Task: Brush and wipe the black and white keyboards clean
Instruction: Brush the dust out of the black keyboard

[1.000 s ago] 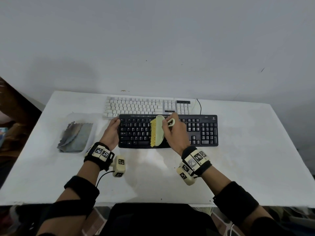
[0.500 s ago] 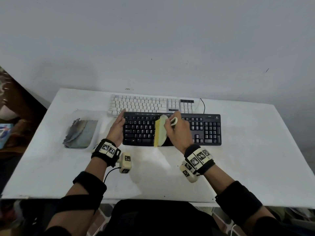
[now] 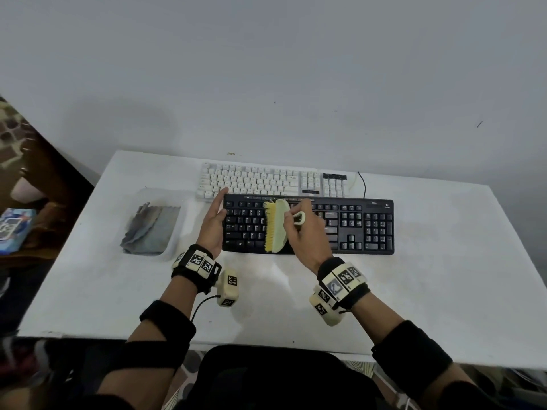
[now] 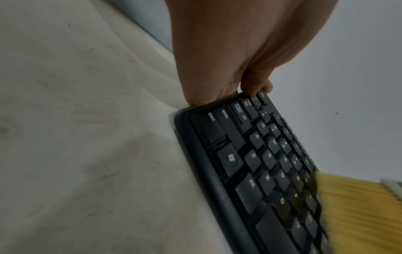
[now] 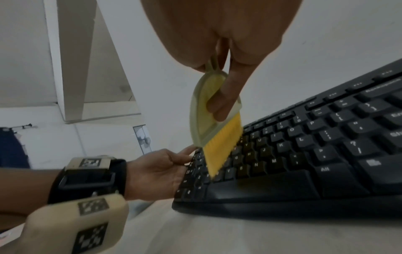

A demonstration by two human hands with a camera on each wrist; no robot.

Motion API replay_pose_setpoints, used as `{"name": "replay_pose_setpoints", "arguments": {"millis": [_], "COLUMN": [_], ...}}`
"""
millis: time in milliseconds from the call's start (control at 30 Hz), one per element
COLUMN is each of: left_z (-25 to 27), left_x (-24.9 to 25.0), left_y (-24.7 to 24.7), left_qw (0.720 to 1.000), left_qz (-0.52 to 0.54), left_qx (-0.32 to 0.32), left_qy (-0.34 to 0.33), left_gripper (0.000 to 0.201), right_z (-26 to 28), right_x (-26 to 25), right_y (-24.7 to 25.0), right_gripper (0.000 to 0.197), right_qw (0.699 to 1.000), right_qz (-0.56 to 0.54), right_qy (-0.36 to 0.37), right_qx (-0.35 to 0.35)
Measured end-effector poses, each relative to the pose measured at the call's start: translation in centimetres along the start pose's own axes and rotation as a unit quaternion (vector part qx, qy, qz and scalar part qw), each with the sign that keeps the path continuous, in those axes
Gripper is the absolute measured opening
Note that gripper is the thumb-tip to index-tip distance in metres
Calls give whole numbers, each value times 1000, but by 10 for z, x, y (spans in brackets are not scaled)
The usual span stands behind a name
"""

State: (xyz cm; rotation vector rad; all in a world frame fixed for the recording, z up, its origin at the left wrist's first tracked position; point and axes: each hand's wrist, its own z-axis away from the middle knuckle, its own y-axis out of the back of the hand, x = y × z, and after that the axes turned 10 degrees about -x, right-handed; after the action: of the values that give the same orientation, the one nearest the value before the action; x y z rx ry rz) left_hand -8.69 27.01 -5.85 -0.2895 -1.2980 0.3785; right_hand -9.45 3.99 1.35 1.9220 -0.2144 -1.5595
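Observation:
The black keyboard [image 3: 358, 226] lies in front of me, with the white keyboard [image 3: 260, 180] just behind it. My right hand [image 3: 307, 235] grips the looped handle of a pale green brush [image 3: 278, 229]. Its yellow bristles [image 5: 222, 151] rest on the letter keys left of centre of the black keyboard [image 5: 326, 146]. My left hand [image 3: 213, 223] lies with straight fingers against the left end of the black keyboard [image 4: 250, 171], and the thumb touches its far corner. The fingertips reach the white keyboard's front edge.
A clear shallow tray [image 3: 177, 202] holding a crumpled grey cloth [image 3: 151, 229] sits left of the keyboards. The black keyboard's cable [image 3: 362, 184] runs off behind it. The white table [image 3: 444, 276] ends close to the wall behind. Clutter lies on the floor at far left.
The brush has swept a little to the left across the black keys. My left hand's fingers have stretched farther up along the keyboard's left end.

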Motion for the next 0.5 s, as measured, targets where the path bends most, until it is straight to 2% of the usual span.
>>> {"name": "replay_pose_setpoints", "arguments": {"millis": [133,233,300,433,500], "left_z": [0,0,2,5,6], "left_x": [2,3,5,10,10], "left_y": [-3,-5,-6,-15,-17], "left_qw": [1000,999,998,996,995], "left_qz": [2,15,30,57,65], "left_qx": [21,45,48,44,52], "left_qy": [3,10,22,51,48], "left_gripper": [47,35,32,36,36], "right_z": [-9,-11,-7,6,7], "right_x": [-4,-8,-7,-1,1], "right_y": [9,5,-4,-12,-5], "right_gripper": [11,10,11,14,15], "right_qw": [997,995,997,999,999], "right_qz": [-21,-28,-15,21,19], "right_qy": [1,5,2,16,15], "right_qx": [81,99,69,-39,-47]}}
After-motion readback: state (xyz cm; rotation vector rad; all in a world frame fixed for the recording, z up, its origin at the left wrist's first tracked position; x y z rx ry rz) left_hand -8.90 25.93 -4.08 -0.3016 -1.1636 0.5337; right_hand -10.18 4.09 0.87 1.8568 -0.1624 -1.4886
